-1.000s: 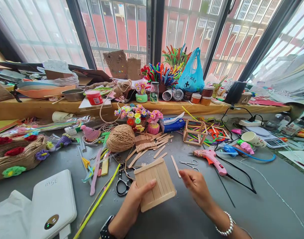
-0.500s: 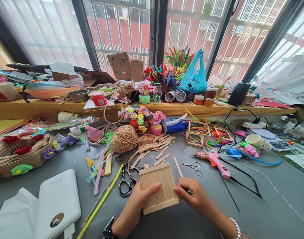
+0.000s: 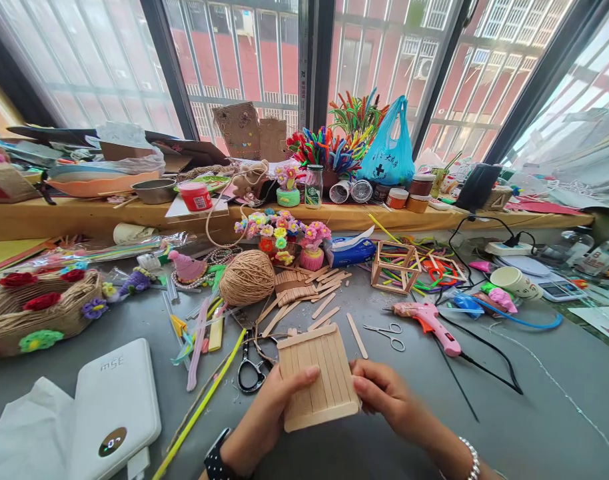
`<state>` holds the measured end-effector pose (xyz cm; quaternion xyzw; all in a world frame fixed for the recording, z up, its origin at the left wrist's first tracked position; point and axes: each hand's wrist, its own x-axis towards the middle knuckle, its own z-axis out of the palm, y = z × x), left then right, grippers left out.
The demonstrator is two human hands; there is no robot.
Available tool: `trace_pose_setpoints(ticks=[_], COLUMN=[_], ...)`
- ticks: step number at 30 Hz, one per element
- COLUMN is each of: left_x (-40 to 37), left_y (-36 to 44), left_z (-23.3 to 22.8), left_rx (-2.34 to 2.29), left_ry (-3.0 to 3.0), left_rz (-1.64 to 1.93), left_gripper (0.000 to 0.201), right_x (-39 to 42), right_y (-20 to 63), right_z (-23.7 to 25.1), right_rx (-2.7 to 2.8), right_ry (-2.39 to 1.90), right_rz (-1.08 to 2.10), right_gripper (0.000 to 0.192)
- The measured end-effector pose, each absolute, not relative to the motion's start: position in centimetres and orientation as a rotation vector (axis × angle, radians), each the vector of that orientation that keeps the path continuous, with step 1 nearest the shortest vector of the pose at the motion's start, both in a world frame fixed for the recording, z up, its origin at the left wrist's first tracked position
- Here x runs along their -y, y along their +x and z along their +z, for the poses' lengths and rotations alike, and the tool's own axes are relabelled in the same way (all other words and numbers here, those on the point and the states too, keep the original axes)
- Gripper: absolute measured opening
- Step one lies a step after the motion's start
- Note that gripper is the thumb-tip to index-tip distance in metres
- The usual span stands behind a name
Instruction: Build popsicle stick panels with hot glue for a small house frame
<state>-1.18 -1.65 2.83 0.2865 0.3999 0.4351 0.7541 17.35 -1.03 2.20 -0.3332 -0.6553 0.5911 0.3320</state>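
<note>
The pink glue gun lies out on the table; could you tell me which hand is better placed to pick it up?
Probably the right hand: the glue gun lies on its side of the stick panel, while the left hand supports the panel from the far side and would have to cross over.

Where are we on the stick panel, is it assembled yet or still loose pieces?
Done: the stick panel looks assembled, flat sticks side by side with a cross stick along its far edge. In hand: left hand and right hand hold it by opposite sides above the table. Left: hard to say; loose sticks remain behind it, the glue gun lies idle to the right, and a stick cube frame stands beyond.
</note>
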Motion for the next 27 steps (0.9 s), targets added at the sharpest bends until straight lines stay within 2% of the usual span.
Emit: trace_pose_setpoints(ticks=[5, 14, 20, 24, 27], left_x=[1.8, 2.0, 2.0, 2.0, 2.1], left_y=[-1.0, -0.1, -0.3, -0.6, -0.6], left_z=[2.9, 2.9, 2.5, 2.3, 2.4], left_rx=[-0.852, -0.904, -0.868, -0.816, -0.827], left_ry=[0.621, 0.576, 0.541, 0.576, 0.572], left_rz=[0.957, 0.967, 0.936, 0.888, 0.902], left_gripper=[0.062, 0.053, 0.064, 0.062, 0.057], right_x=[1.4, 2.6, 1.4, 1.1, 1.3], right_y=[16.1, 14.4, 16.3, 17.4, 17.6], right_z=[1.2, 2.4, 2.2, 2.8, 3.3], right_rx=[1.201, 0.696, 1.098, 1.477, 1.550], right_ry=[-0.762, -0.799, -0.832, -0.906, -0.924], right_rz=[1.842, 1.923, 1.933, 1.750, 1.717], right_gripper=[0.039, 0.039, 0.039, 0.040, 0.041])
